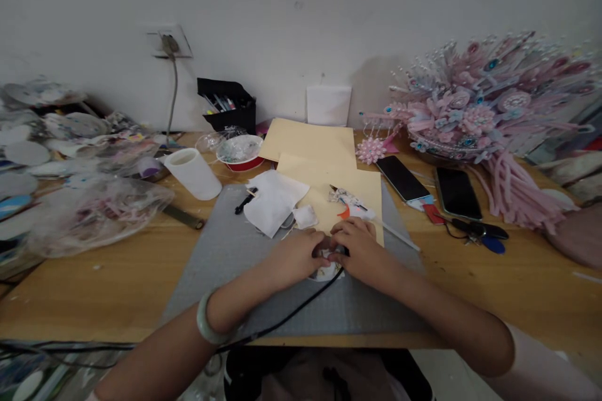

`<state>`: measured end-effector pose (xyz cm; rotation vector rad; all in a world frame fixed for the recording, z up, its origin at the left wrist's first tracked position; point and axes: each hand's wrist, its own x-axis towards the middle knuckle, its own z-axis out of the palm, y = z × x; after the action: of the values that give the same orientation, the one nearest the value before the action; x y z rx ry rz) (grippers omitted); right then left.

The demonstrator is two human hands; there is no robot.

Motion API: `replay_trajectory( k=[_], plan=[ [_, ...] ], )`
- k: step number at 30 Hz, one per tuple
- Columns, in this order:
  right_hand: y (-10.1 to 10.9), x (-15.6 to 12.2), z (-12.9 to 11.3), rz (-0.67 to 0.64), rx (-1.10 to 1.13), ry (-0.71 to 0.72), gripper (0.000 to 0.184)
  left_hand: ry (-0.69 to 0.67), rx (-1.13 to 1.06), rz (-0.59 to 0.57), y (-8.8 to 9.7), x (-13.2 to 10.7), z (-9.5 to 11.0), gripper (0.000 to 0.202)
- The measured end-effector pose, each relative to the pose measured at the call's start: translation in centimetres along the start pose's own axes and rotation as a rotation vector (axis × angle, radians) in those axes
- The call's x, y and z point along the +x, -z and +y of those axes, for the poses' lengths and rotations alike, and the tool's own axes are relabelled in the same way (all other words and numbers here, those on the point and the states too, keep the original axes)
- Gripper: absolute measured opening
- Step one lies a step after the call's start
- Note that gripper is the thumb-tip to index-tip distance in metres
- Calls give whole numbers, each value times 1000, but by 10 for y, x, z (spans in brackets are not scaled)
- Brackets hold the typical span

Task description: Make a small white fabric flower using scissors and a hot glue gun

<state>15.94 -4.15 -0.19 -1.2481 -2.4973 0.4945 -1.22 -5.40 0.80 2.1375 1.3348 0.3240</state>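
My left hand (294,257) and my right hand (360,247) meet over the grey mat, fingers curled inward. Between their fingertips is a small white piece with yellowish marks (328,272), pinched from both sides and partly covered. A black cord (291,314) runs from the lower left up to my right hand, where it passes out of sight. Just beyond the fingers lies what looks like a glue gun (345,197), with a translucent stick (399,235) behind it. A small white pad (305,217) and a crumpled white sheet (273,200) lie past my left hand.
Tan card sheets (315,141) cover the back of the grey mat (202,276). Two phones (403,178) and keys (475,232) lie right, before a pink beaded headdress (470,100). Leftward stand a white roll (194,174), a red-sided bowl (244,165) and plastic bags (98,213).
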Motion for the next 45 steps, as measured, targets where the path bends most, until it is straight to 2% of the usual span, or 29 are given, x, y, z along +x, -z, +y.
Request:
replay_trajectory(
  k=[5, 9, 16, 19, 23, 24, 26, 29, 32, 34, 37, 39, 43, 45],
  plan=[
    [1, 0, -2, 9, -68, -22, 14, 9, 33, -1, -3, -1, -1, 23],
    [1, -1, -2, -20, -86, 3, 10, 10, 33, 19, -7, -1, -2, 23],
    [-1, 0, 0, -46, -25, 54, 14, 30, 24, 61, -10, 1, 1, 15],
    [4, 2, 1, -24, 47, 62, 10, 33, -91, 74, -6, 2, 3, 10],
    [15, 5, 1, 84, 219, -49, 13, 24, -410, 245, -2, 6, 6, 16],
    [18, 5, 0, 99, 277, -82, 16, 15, -512, 253, -1, 7, 6, 19],
    [23, 6, -2, 101, 400, -141, 20, 5, -672, 201, -1, 8, 6, 21],
    [28, 4, -6, 32, 533, -219, 23, 13, -744, 131, -1, 9, 5, 21],
    [33, 3, -7, -77, 607, -211, 22, -1, -738, 122, 3, 7, 4, 22],
    [33, 2, -5, -111, 670, -184, 22, -3, -762, 40, 7, 6, 2, 23],
    [31, 3, -1, -46, 778, -210, 22, 14, -812, -220, 15, 5, 0, 30],
    [28, 4, 1, 28, 855, -250, 22, 12, -800, -328, 17, 5, 0, 30],
    [27, 6, 2, 131, 969, -300, 22, 29, -678, -287, 14, 6, 3, 27],
    [28, 7, 2, 194, 1008, -336, 23, -2, -610, -303, 14, 5, 4, 25]
  ],
)
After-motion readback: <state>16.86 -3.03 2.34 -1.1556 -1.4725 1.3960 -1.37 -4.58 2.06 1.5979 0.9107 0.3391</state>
